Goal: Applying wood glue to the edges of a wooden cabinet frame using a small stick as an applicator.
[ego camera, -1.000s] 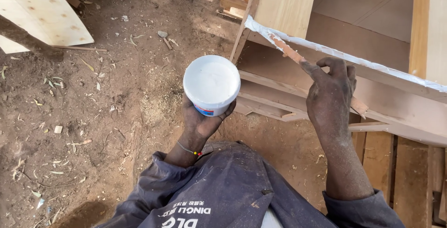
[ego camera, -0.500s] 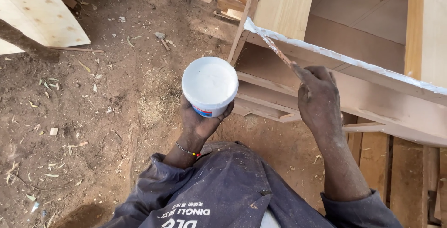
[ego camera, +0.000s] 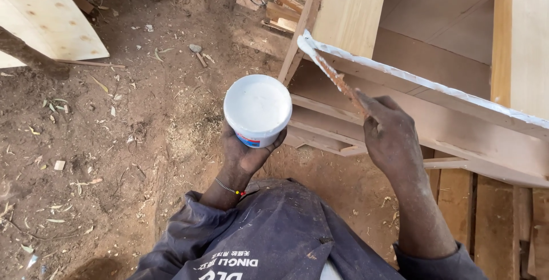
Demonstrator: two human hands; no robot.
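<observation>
Glue tub: a round white plastic container filled with white adhesive, resting upright in the cupped left hand, whose fingers wrap its underside. A curved label band, red and blue on white, runs round the lower wall of the tub, on the side facing the wearer. Just below the tub, a thin beaded bracelet circles the left wrist, and nearer still lies the dark blue work garment with pale lettering at its hem. To the right of the tub, the right hand is closed on a thin wooden stick, pinched between thumb and fingers; the stick's far end lies on the top edge of a slanting wooden board. A white glue line coats that edge, running from the corner just above and right of the tub away to the right. Beyond the board stand pale upright cabinet panels. Left of the tub spreads the dirt floor, strewn with wood chips; far left and beyond the tub lies a pale plywood sheet.
</observation>
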